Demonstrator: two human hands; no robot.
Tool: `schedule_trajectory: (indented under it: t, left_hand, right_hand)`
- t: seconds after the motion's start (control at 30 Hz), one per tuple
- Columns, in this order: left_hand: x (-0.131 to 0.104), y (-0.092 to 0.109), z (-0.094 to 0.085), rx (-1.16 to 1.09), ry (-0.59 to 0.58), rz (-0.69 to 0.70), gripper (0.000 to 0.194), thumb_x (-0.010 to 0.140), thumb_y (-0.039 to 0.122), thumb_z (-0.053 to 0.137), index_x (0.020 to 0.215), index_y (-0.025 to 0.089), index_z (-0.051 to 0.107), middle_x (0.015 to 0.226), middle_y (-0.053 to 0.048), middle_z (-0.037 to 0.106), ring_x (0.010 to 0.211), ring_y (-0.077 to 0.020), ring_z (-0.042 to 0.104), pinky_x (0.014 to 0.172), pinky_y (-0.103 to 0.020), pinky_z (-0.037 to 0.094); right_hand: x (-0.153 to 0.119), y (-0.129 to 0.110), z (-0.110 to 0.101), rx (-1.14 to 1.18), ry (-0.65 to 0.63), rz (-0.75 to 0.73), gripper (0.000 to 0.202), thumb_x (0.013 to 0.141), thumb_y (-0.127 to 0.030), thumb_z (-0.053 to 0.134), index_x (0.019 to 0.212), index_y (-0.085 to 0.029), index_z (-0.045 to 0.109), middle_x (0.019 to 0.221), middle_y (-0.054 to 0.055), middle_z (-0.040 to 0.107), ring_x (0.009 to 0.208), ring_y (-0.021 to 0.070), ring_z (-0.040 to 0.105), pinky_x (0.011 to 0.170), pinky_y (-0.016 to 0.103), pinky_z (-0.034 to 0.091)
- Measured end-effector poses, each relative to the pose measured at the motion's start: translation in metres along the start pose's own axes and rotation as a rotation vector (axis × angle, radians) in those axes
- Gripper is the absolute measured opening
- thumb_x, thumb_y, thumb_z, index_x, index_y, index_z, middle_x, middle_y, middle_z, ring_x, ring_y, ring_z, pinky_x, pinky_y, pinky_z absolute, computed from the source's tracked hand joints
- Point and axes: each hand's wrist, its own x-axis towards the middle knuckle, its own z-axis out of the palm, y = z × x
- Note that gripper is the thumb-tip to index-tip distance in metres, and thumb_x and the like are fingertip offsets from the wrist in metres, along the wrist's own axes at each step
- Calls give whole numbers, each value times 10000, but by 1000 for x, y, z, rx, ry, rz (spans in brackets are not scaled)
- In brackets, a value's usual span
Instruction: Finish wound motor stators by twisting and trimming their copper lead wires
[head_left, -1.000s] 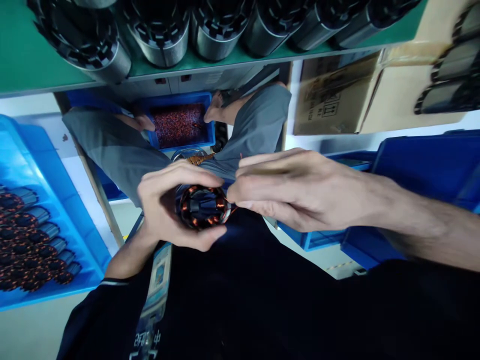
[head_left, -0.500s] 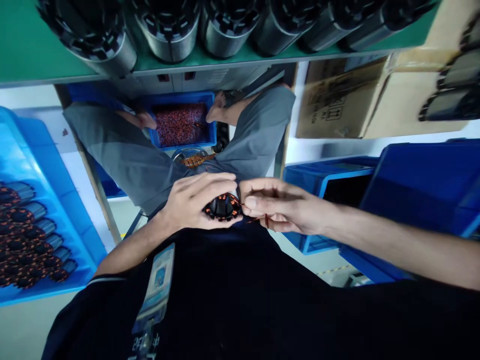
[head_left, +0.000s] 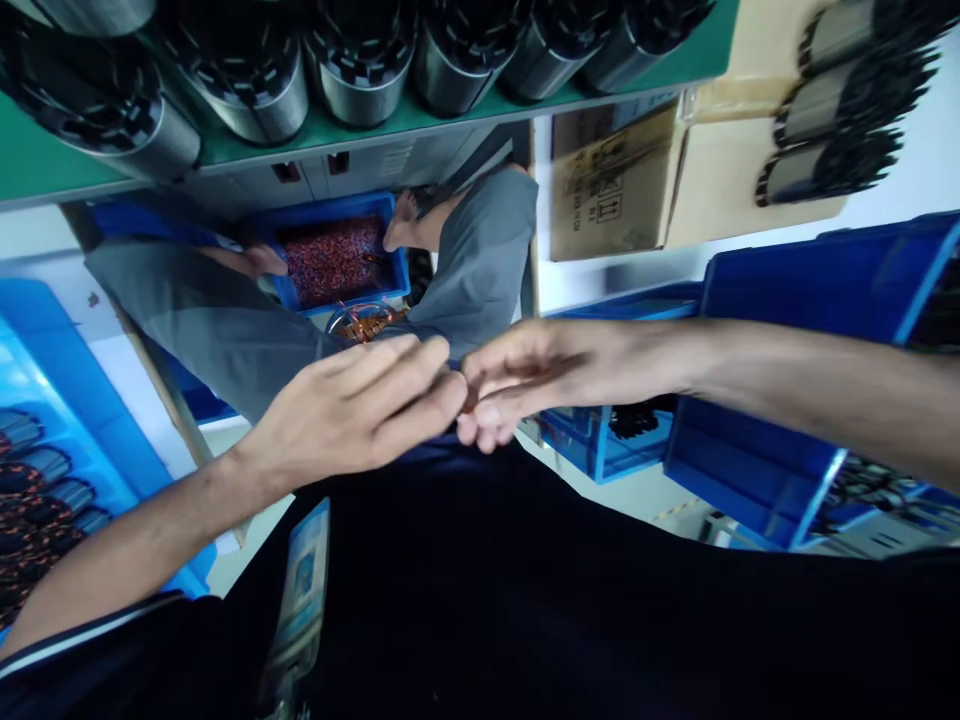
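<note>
My left hand is closed, its back toward me and its fingers curled. The copper-wound motor stator it held half a second ago is hidden, apparently still under these fingers. My right hand meets the left fingertips, thumb and fingers pinched together. A small reddish-brown bit of copper wire shows between the two hands; its ends are hidden. Both hands are over my lap, in front of the dark shirt.
Several metal motor cores with black ends line the green bench. At left, a blue tray holds wound stators. Blue crates and a cardboard box stand right. Between my feet is a blue bin of reddish bits.
My left hand has turned over the stator, which no longer shows. The right hand has moved left against the left fingertips. The whole view has shifted, bringing more of the right side in.
</note>
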Motion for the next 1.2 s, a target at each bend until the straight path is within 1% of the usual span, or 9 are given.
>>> schedule_trajectory:
  t: [0.1,0.2,0.3,0.4,0.5,0.67,0.9,1.07,1.2]
  left_hand:
    - [4,-1,0,-164,-83,-47,329,1170,161,809,1431,361,815,1491,-23,880,1316,-257,898,1200,-424,752]
    - [1,0,5,-606,-240,-382,173,1198,308,792,1352,311,872,1251,-54,917,1089,-274,935,1096,-464,794]
    - [-7,2,8,-951,-332,-551,400,1308,466,550,1270,191,838,954,-95,872,744,-260,874,759,-390,771]
    - [-15,5,2,-665,-237,-553,259,1198,397,768,1347,186,782,1167,-125,894,960,-294,913,875,-394,776]
    - [-19,4,-2,-68,-77,-243,365,1119,177,823,1475,226,761,1479,-166,853,1287,-337,890,1128,-469,765]
    - [-20,6,4,158,83,56,314,1073,97,852,1350,227,781,1398,-135,886,1201,-292,911,1182,-450,760]
    - [-67,29,-10,-783,12,-784,438,975,405,967,1309,236,738,1048,-29,868,845,-214,829,787,-304,641]
    - [-137,39,-5,-898,581,-1167,461,1062,542,953,1337,215,781,1283,-134,905,1106,-296,904,997,-354,690]
    - [-152,36,12,-1038,1181,-1455,789,861,784,1086,1247,166,783,1208,-181,926,942,-298,922,844,-341,741]
  right_hand:
    - [13,3,18,140,-218,24,707,1227,-864,607,1063,-210,819,806,-14,718,678,134,643,673,292,568]
    - [13,-9,25,-108,-14,-81,553,1279,-677,635,946,-246,733,748,-40,622,643,136,516,647,307,488]
    - [7,-26,14,-350,154,-141,444,1278,-417,631,864,-273,702,713,-18,545,677,176,436,691,360,455]
    - [6,-30,-2,-414,194,-203,390,1209,-555,763,937,-276,771,803,12,639,796,202,580,777,365,534]
    - [15,-18,-5,-54,20,-82,540,1076,-798,892,1083,-261,837,939,29,748,863,205,696,786,350,607]
    - [34,0,21,356,-216,171,728,1060,-915,819,865,-242,621,729,-79,484,636,116,436,593,265,442]
    - [31,-16,15,-542,205,-480,394,1263,-310,591,872,-325,546,662,-28,500,522,182,414,536,397,299]
    - [55,-65,-1,-745,448,-627,301,1241,-298,670,966,-299,548,734,-13,631,588,195,604,577,372,443]
    - [135,-146,22,-1200,597,-694,146,1238,-293,638,1234,-242,775,1097,140,838,1064,342,792,873,456,616]
